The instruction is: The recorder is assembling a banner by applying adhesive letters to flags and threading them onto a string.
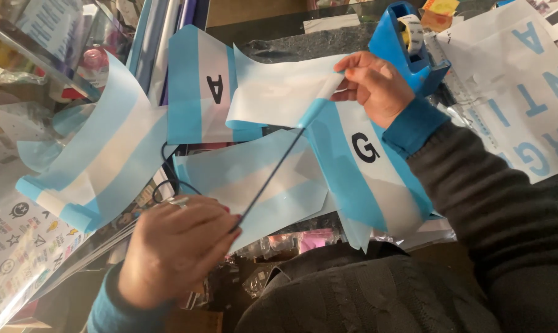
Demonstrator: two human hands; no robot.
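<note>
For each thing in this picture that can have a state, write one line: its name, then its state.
Left hand: closed, pinching the lower end of the string.
Right hand: closed, pinching the flag's top edge and the string's upper end.
Dark string: stretched taut between the hands.
Blue-and-white flag: held up, curved.
Flag with one black letter: lying flat, letter up.
Blue tape dispenser: upright, roll loaded.

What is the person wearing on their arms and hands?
Both hands are bare, without gloves. The left hand has a ring on one finger and painted nails. Each wrist shows a teal-blue cuff. Over the right arm lies a dark charcoal knit sleeve; the same dark cable-knit covers the body below.
</note>
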